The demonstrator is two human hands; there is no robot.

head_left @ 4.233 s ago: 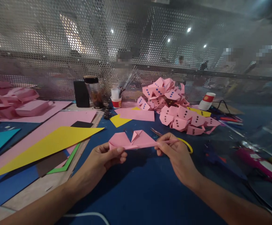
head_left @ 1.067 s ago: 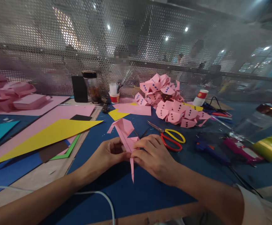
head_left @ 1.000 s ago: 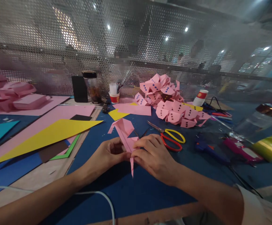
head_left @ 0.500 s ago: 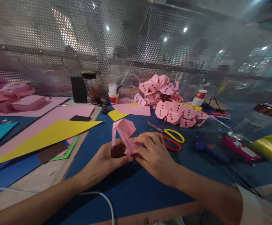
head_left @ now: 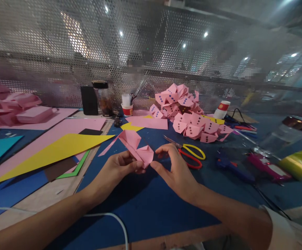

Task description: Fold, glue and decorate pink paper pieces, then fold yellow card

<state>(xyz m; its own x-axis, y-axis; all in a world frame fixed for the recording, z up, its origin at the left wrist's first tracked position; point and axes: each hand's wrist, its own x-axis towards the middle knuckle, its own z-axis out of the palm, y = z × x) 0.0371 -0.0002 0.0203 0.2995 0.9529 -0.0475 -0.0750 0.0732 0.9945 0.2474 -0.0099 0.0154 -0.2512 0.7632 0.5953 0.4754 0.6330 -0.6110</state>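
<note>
A folded pink paper piece (head_left: 134, 142) is held above the blue table mat by my left hand (head_left: 122, 168), thumb in front and fingers behind its lower edge. One narrow strip of it sticks out to the left, and a cupped fold rises at its right end. Just right of that fold is my right hand (head_left: 175, 170), thumb and forefinger apart, with nothing visible between them. Whether the thumb tip touches the paper I cannot tell. Beyond my right hand lie scissors (head_left: 192, 152) with one yellow and one red handle loop.
Pink paper pieces with dark dots (head_left: 190, 111) are heaped at the back. Coloured sheets (head_left: 52, 152) overlap on the left, near a pile of pink paper shapes (head_left: 18, 107). On the right lie a blue glue gun (head_left: 231, 166) and a clear jar (head_left: 283, 135). A white cable (head_left: 114, 218) crosses the front.
My right hand has let go of the pink paper and its fingers have spread. The paper has turned in my left hand, its strip now pointing left and the cupped fold showing.
</note>
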